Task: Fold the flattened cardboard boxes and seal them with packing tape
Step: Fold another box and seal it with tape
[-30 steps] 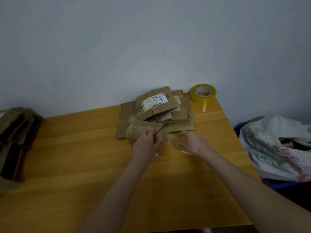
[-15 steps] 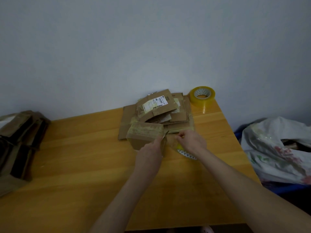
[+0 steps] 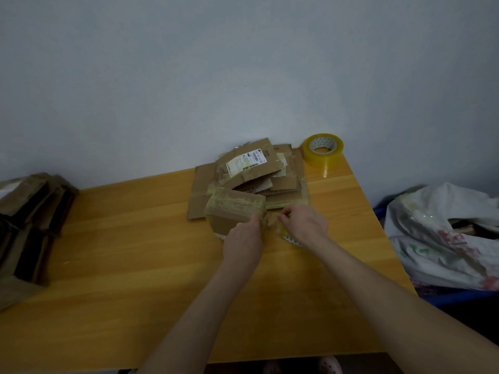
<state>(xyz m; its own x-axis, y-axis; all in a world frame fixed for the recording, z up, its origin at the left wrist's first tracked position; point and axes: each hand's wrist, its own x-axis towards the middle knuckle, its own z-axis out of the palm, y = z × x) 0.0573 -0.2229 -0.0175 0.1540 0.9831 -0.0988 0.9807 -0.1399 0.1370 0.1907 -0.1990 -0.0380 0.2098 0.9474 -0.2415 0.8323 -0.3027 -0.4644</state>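
A small folded cardboard box [image 3: 233, 211], wrapped in old tape, stands on the wooden table [image 3: 135, 265] just in front of a stack of flattened cardboard boxes [image 3: 259, 171]. My left hand [image 3: 243, 240] grips the box at its right end. My right hand [image 3: 303, 222] is right beside it with curled fingers, pinching a clear strip of packing tape [image 3: 272, 220] that runs to the box's end. Under this hand a tape roll [image 3: 289, 237] with a zigzag-printed core partly shows. A second yellow tape roll [image 3: 322, 150] sits at the table's far right corner.
A pile of dark brown cardboard boxes [image 3: 29, 220] lies at the table's left edge. A white printed plastic bag [image 3: 442, 236] sits off the table's right side. A grey wall rises directly behind the table.
The small box has been pulled forward off the stack and turned to stand on the table. Both hands have closed in at its right end, the right one drawing tape.
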